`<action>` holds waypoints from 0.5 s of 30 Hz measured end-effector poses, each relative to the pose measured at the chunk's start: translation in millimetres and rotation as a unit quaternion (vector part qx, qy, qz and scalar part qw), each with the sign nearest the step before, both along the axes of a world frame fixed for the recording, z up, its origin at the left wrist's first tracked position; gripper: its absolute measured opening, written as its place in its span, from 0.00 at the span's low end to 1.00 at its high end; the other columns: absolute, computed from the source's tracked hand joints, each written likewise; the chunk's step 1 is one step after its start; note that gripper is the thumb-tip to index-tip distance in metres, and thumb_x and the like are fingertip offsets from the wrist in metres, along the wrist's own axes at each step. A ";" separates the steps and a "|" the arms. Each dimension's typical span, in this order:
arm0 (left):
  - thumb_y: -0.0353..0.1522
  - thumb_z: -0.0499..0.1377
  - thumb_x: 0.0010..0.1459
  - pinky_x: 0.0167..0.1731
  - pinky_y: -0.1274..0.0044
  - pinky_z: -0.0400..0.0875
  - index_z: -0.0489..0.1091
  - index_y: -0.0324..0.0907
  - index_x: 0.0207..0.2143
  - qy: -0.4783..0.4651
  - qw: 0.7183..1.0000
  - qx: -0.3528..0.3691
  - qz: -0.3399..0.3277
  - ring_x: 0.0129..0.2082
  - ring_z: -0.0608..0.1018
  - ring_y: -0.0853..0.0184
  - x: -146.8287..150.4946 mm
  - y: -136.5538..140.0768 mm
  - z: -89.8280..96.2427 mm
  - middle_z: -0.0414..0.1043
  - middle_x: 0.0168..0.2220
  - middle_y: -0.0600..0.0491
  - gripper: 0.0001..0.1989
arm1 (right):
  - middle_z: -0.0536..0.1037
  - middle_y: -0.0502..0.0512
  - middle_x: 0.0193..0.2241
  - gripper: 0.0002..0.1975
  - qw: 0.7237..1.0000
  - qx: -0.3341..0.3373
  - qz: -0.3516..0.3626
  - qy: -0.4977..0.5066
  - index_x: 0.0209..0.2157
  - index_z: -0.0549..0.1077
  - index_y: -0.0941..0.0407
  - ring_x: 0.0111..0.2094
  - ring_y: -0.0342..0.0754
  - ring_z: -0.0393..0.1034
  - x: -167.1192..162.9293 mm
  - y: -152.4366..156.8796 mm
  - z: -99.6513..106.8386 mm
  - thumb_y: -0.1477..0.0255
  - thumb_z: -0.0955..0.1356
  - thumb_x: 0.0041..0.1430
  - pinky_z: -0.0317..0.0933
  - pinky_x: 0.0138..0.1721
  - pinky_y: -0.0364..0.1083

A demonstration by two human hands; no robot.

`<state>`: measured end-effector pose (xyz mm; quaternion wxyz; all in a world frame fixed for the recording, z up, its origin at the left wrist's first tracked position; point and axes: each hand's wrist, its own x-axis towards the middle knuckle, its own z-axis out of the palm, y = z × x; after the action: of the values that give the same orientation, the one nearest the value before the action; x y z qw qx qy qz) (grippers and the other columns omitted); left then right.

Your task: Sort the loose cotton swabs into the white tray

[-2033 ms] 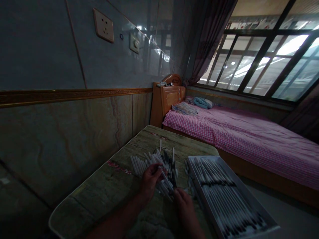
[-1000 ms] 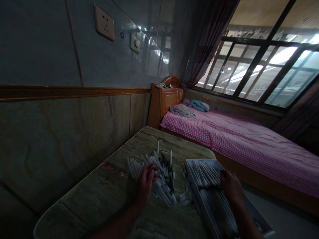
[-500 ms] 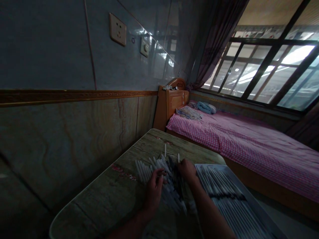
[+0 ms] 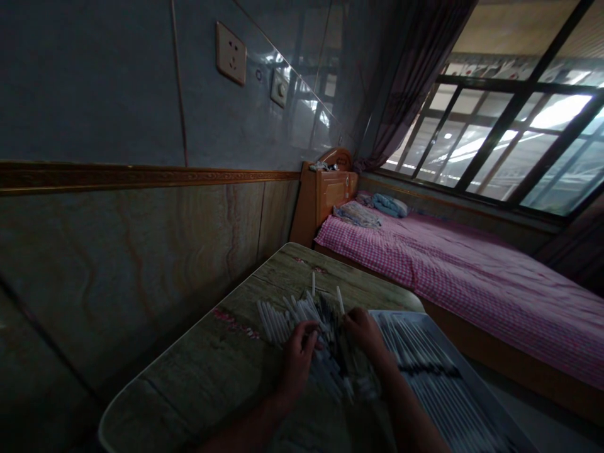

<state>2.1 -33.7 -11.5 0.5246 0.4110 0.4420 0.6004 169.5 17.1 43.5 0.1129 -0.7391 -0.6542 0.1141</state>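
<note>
A loose pile of slim white pens (image 4: pixel 272 322), some with dark parts, lies on the table. My right hand (image 4: pixel 364 330) is closed at the pile's right edge, and a white pen (image 4: pixel 340 299) stands up out of its fingers, tilted a little left. Over the middle of the pile, my left hand (image 4: pixel 301 349) has its thumb and fingers drawn together; whatever is between them is too dark and small to make out. Just right of my right forearm sits a pale tray (image 4: pixel 427 316) with rows of similar pens, their dark parts forming a band across it.
The marble-patterned table (image 4: pixel 189 377) has rounded corners and a light rim. A tiled wall (image 4: pixel 189 233) runs along its left. Beyond the table stands a bed (image 4: pixel 448 258) with a pink checked sheet and a wooden headboard (image 4: pixel 330 189).
My right hand has shifted slightly right, and more of the pen in it shows, now leaning left. My left hand has moved a little right over the pile. The view has turned slightly.
</note>
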 end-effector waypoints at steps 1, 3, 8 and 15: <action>0.41 0.60 0.53 0.25 0.79 0.67 0.73 0.42 0.40 -0.009 1.000 -0.006 -0.010 0.27 0.75 0.67 0.0 -0.1 1.0 0.76 0.32 0.51 0.15 | 0.80 0.57 0.33 0.15 1.000 0.012 0.017 0.004 0.34 0.76 0.57 0.34 0.48 0.74 -5.4 -9.3 2.4 0.67 0.60 0.60 0.55 0.29 0.40; 0.43 0.60 0.53 0.24 0.79 0.67 0.73 0.42 0.42 -0.030 0.999 -0.018 -0.038 0.27 0.76 0.67 0.0 0.1 2.0 0.76 0.33 0.51 0.18 | 0.80 0.55 0.31 0.12 0.996 0.043 0.071 0.011 0.35 0.74 0.57 0.33 0.47 0.74 -19.3 -29.3 4.4 0.68 0.61 0.60 0.54 0.29 0.40; 0.45 0.63 0.48 0.27 0.78 0.69 0.72 0.40 0.31 -0.036 0.997 -0.018 -0.069 0.30 0.77 0.64 -0.3 3.1 -0.1 0.76 0.29 0.52 0.17 | 0.80 0.54 0.31 0.11 0.984 0.065 0.153 0.059 0.35 0.73 0.55 0.32 0.46 0.74 -38.9 -62.6 -0.4 0.68 0.60 0.62 0.54 0.29 0.40; 0.50 0.60 0.48 0.17 0.78 0.68 0.66 0.41 0.32 -0.114 0.991 -0.069 -0.018 0.22 0.78 0.65 1.0 5.6 3.7 0.77 0.30 0.51 0.21 | 0.80 0.63 0.36 0.12 0.995 -0.026 -0.018 -0.091 0.39 0.72 0.59 0.38 0.52 0.76 -4.6 -54.4 -10.0 0.72 0.60 0.61 0.58 0.30 0.43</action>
<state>3.1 -28.1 -7.8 0.6090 0.3107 0.4121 0.6023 164.8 -37.3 33.4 0.0358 -0.7608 -0.6452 0.0608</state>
